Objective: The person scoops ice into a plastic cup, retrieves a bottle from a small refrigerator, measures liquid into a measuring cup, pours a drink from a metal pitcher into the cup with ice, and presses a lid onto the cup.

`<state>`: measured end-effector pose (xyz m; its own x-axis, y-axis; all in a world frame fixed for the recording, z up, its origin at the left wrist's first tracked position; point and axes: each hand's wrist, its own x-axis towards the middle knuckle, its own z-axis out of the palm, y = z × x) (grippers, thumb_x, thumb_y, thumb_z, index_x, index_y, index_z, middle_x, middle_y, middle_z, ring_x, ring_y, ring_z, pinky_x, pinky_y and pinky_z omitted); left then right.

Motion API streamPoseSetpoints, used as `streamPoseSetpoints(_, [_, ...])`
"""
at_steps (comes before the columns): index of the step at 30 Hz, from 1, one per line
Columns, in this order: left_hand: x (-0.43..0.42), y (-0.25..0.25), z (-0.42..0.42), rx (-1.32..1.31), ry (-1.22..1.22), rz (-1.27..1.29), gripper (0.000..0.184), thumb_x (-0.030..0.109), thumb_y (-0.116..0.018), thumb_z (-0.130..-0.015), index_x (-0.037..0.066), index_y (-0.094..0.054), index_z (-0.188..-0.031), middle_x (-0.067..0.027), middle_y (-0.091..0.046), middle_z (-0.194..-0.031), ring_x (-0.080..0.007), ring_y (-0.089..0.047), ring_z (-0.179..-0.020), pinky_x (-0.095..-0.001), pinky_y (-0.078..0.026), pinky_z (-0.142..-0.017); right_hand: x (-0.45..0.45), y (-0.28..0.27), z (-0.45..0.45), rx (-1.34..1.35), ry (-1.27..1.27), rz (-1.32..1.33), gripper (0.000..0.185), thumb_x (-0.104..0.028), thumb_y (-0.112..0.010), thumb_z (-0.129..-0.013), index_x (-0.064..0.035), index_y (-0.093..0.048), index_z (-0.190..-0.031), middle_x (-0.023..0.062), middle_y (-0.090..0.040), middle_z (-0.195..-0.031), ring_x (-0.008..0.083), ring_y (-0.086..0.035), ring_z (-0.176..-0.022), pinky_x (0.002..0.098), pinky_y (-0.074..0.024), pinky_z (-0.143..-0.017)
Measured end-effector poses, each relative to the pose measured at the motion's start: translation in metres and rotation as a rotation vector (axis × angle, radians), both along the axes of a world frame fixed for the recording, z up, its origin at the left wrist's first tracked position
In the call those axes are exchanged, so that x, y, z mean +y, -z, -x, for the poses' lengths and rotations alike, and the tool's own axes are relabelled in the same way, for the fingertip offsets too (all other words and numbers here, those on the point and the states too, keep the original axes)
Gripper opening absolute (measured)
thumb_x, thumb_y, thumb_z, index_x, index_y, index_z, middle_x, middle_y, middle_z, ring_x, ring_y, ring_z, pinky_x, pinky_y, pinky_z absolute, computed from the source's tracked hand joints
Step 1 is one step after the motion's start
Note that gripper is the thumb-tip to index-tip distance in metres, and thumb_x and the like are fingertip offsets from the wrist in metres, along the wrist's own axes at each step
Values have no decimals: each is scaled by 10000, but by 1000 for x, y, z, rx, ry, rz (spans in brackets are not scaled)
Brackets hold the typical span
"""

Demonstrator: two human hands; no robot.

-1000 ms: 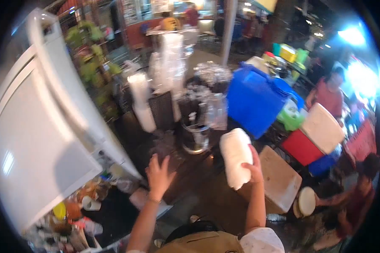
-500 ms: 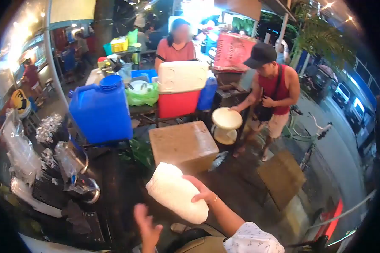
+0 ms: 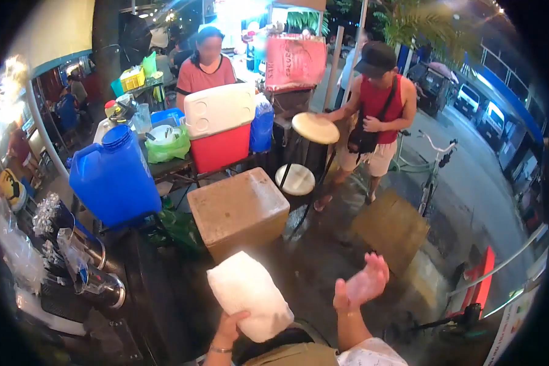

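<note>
My left hand (image 3: 229, 329) grips the lower left side of a white, rounded, block-shaped bundle (image 3: 250, 296), thumb lying across its front face. The bundle looks like a packed bag, frosty and bright, but its contents cannot be made out. It is tilted and held in front of my body. To its right, my right hand (image 3: 366, 283) is raised with the palm turned up and fingers apart, touching nothing. Beyond the bundle stands a brown box (image 3: 238, 207) with a stained flat lid.
A blue jerrycan (image 3: 116, 177) and a red cooler (image 3: 219, 146) stand behind. A person in a red sleeveless top (image 3: 381, 110) touches a round stool (image 3: 315, 128). Metal canisters (image 3: 107, 287) are at left, a brown board (image 3: 390, 229) at right. Another person (image 3: 207, 73) stands behind the cooler.
The white bundle has passed from my right hand to my left. My right hand has moved off to the right, opened. The person in red has lifted or tilted the stool upward.
</note>
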<state>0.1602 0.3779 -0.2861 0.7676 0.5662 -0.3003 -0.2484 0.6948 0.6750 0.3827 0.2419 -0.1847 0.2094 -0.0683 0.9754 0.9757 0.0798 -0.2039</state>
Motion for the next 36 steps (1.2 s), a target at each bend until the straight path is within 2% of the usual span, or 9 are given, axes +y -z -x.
streamPoseSetpoints(3, [14,-5,-6,171,-26,-149,618,-19,-590,-624,-3,-417,-1216,-150,-548,-1115,-298,-517,-1050,-386,-413,-904,26,-9,-28,608,-133,124,683,-248,-651,-706,-11,-308,-1247,191,-263,-1314,318,-308,-1185,435,-312,-954])
streamPoseSetpoints(7, [32,-24,-40,-34,-153,-266,641,-6,-586,-604,-21,-405,-1219,-162,-542,-1121,-313,-520,-1045,-406,-416,-905,-5,-42,-70,-162,65,-179,705,-283,-614,-754,-46,-251,-1310,139,-205,-1381,262,-235,-1267,432,-237,-1009])
streamPoseSetpoints(11, [48,-21,-77,-41,-145,-156,670,-1,-572,-586,-28,-385,-1229,-175,-534,-1131,-334,-513,-1053,-433,-422,-907,15,-40,-134,491,-32,14,753,-315,-607,-749,-61,-213,-1339,148,-154,-1417,286,-186,-1305,438,-147,-1044])
streamPoseSetpoints(15, [63,-16,-130,-144,-114,-147,678,10,-564,-587,-34,-369,-1235,-187,-524,-1138,-349,-513,-1046,-454,-424,-905,-18,-35,-151,129,93,-111,781,-332,-618,-736,-33,-215,-1335,159,-161,-1420,301,-159,-1316,445,-155,-1044])
streamPoseSetpoints(22, [79,-4,-209,-130,36,-93,677,15,-554,-583,-38,-369,-1232,-190,-518,-1148,-354,-509,-1052,-454,-432,-894,-26,-30,-202,394,110,-1,777,-246,-621,-738,-2,-192,-1338,194,-189,-1388,338,-174,-1295,450,-213,-1028])
streamPoseSetpoints(26, [88,8,-241,-85,175,-56,698,-6,-537,-562,-47,-360,-1235,-202,-509,-1160,-363,-499,-1066,-457,-423,-907,-46,-18,-215,102,221,128,749,-180,-616,-739,13,-200,-1331,196,-176,-1391,325,-172,-1298,438,-212,-1026])
streamPoseSetpoints(30, [75,-1,-269,-160,292,-27,718,-19,-532,-548,-56,-351,-1242,-214,-503,-1168,-373,-490,-1076,-464,-397,-937,-31,-9,-206,500,116,213,721,-164,-603,-731,-21,-230,-1331,206,-179,-1394,330,-228,-1283,471,-212,-1026])
streamPoseSetpoints(33, [76,4,-285,-171,307,-58,733,-20,-553,-539,-51,-356,-1244,-198,-509,-1169,-363,-496,-1074,-454,-399,-936,-30,1,-203,25,152,339,718,-137,-597,-720,-18,-234,-1329,238,-179,-1381,385,-253,-1258,472,-245,-1012])
streamPoseSetpoints(36, [78,-4,-285,-112,317,-128,730,-20,-566,-534,-49,-370,-1236,-190,-514,-1168,-348,-497,-1079,-440,-404,-933,-8,-3,-198,146,93,441,688,-163,-669,-681,-12,-331,-1261,267,-274,-1319,414,-313,-1217,470,-292,-991])
